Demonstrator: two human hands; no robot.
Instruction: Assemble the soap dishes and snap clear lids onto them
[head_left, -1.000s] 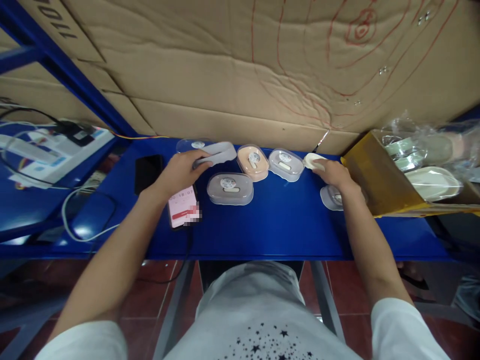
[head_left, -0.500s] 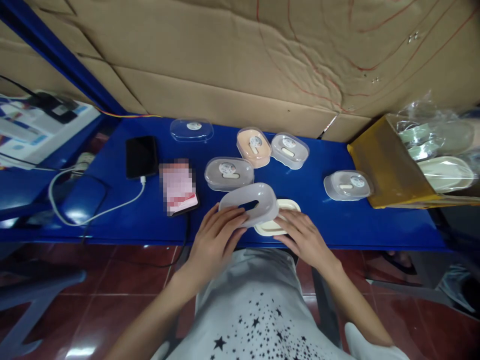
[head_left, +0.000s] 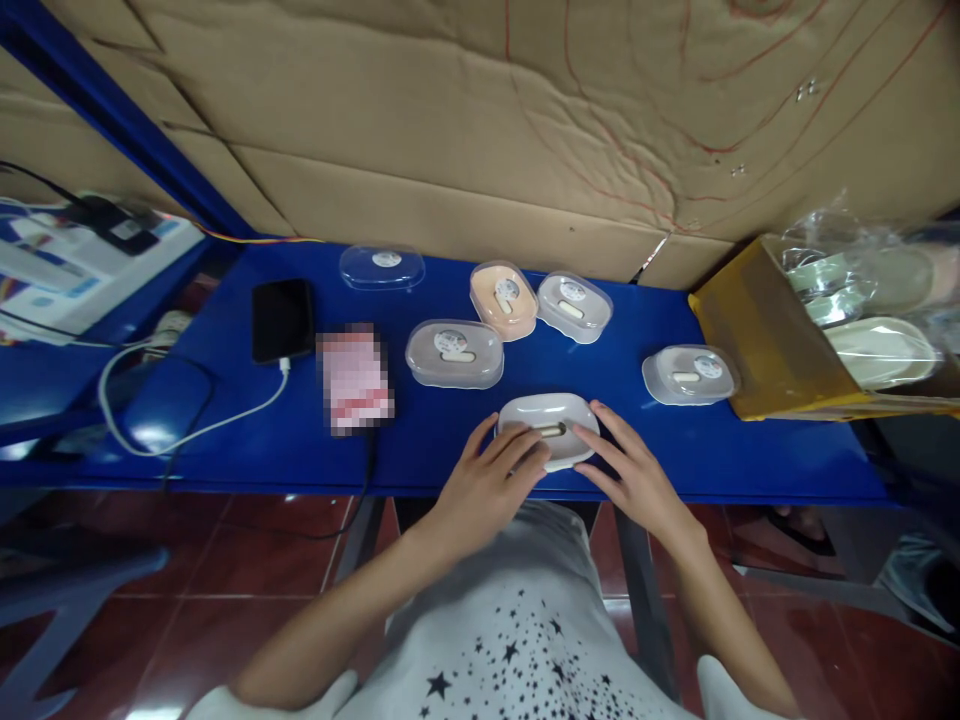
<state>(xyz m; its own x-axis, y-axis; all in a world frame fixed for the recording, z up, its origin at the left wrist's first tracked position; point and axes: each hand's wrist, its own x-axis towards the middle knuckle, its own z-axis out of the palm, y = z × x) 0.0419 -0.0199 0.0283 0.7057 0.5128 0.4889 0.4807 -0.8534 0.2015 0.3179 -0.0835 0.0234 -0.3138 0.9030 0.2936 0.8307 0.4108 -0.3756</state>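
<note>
A pale grey oval soap dish [head_left: 546,408] with a slot in its middle sits near the table's front edge. Cream shows through the slot, and the cream tray beneath is otherwise hidden. My left hand [head_left: 499,472] grips the left end, with fingers reaching over the rim towards the slot. At the right end, my right hand [head_left: 634,468] holds the rim between thumb and fingers. Behind it stand a grey lidded dish [head_left: 480,372], a peach lidded dish [head_left: 514,318] and another grey lidded dish [head_left: 586,322].
Another lidded dish [head_left: 675,393] lies to the right, beside a cardboard box [head_left: 739,345] of wrapped dishes. A clear lid [head_left: 356,268] is at the back left. A black phone [head_left: 281,320] with a white cable and a blurred-out device [head_left: 354,375] lie left. Cardboard walls the back.
The grey dish has moved right and down onto the cream tray and now lies level over it. My left hand has followed it rightward; my right hand has shifted slightly to its right end.
</note>
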